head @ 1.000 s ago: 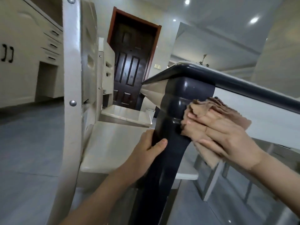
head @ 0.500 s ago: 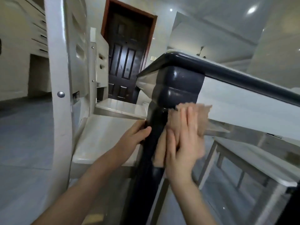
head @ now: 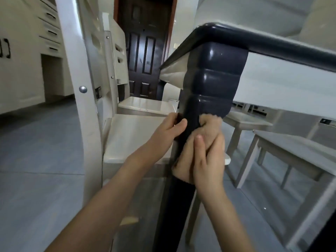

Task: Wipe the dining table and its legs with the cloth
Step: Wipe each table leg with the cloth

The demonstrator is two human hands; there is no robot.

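Leg work right now: I've got the right hand [head: 207, 157] pressing the cloth [head: 192, 142] flat against the dark table leg [head: 187, 179], just under the bulged block where the leg meets the tabletop corner [head: 214, 31]. Left hand [head: 169, 130] is curled round the far side of the same leg, thumb on the near face, fingers hidden behind. My read: it's there to brace me and the leg while the other hand rubs, since I'm crouched low between the table and the white chair [head: 127, 135] beside it.

Right-hand state: fingers [head: 200, 148] extended and close together, lying on top of the cloth, not clenched. Cloth is sandwiched between palm and leg; a bunched bit sticks out above the fingertips, touching the underside of the block, and a corner shows below the heel of the hand. Whether the thumb is pinching the cloth from behind, can't tell.

Left hand holds only the leg, no cloth.

Judgement: upper section in progress; the leg below the hand not yet done.
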